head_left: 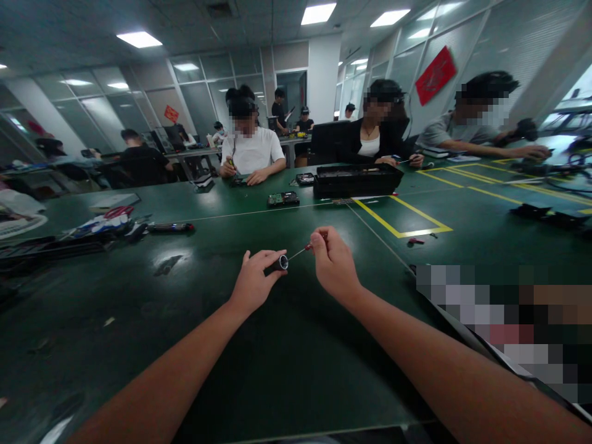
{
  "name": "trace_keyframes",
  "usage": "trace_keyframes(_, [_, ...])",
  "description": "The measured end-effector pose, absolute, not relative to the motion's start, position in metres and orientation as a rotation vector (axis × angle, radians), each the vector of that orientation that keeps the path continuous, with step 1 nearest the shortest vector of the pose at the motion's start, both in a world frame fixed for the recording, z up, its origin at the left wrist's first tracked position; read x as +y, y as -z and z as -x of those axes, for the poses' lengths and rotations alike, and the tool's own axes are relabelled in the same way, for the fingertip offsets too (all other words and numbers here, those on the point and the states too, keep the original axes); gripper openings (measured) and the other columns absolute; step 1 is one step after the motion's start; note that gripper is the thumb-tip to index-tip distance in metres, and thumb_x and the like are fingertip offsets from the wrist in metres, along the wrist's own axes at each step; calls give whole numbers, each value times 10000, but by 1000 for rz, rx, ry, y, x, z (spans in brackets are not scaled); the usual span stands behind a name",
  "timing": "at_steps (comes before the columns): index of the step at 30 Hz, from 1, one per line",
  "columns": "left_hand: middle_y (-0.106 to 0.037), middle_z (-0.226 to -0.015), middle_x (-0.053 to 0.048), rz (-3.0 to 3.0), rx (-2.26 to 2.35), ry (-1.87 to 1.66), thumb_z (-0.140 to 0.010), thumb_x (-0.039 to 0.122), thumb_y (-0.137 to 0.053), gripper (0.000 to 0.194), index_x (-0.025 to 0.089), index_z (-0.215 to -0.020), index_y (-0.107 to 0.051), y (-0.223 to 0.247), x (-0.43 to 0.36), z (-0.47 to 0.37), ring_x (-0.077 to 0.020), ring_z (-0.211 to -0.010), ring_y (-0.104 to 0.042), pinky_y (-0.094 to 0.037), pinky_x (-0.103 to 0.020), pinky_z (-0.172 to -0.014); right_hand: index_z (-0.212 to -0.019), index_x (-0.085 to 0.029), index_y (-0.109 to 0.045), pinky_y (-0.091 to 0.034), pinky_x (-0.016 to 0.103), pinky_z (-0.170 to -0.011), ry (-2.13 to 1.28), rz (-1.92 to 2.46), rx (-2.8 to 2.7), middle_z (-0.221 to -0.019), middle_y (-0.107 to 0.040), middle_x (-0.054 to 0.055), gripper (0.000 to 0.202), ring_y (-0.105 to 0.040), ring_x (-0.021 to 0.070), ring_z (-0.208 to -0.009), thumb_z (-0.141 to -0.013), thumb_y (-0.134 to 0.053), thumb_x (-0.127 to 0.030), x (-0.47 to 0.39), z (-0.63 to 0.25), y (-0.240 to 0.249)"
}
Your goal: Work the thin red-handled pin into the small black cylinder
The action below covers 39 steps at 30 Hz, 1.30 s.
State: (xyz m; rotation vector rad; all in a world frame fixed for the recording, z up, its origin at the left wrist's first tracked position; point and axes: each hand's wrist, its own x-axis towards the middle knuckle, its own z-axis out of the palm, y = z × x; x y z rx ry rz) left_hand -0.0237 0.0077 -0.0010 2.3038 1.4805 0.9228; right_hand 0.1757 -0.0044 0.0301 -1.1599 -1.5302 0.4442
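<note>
My left hand [252,280] is closed round a short dark cylinder [280,264], whose bright round rim and hollow end face right. In my right hand [337,264] is a thin screwdriver [309,246] with a red handle, gripped between thumb and fingers. Its slim metal shaft slants down to the left, and the tip is at the cylinder's open end. Whether the tip touches the inside cannot be made out. Both hands are just above the green table [277,364], and the fingers hide most of the cylinder's body.
Beyond my hands lie a green circuit board [283,198] and a long black housing [358,180]. A dark cylindrical tool [171,227] is at the left, near piled parts. Small red pieces [415,241] lie by yellow tape [425,233]. Several people sit across the table.
</note>
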Motion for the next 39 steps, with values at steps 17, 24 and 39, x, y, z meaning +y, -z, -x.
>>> trace_keyframes(17, [-674, -1297, -42, -2204, 1484, -997, -887, 251, -688, 389, 325, -1267, -655, -2, 6, 24, -259, -1248, -583, -172, -650, -1205, -981, -215, -629, -430, 309, -613, -680, 1118, -1481, -719, -634, -2, 222, -581, 168, -642, -967, -482, -380, -2, -180, -33])
trace_keyframes(24, [-673, -1295, -40, -2219, 1470, -971, -890, 255, -683, 400, 328, -1282, -650, 0, 5, 24, -257, -1244, -583, -128, -656, -1211, -992, -231, -667, -383, 317, -601, -538, 1207, -1536, -722, -641, 4, 314, -574, 177, -631, -998, -430, -437, -3, -177, -30])
trace_keyframes(39, [-676, -1278, -47, -2256, 1479, -959, -888, 233, -686, 421, 308, -1300, -642, -2, 6, 23, -252, -1218, -595, -221, -618, -1208, -911, -217, -611, -490, 349, -704, -832, 1112, -1247, -809, -669, 40, 269, -615, 193, -732, -908, -545, -477, 15, -175, -16])
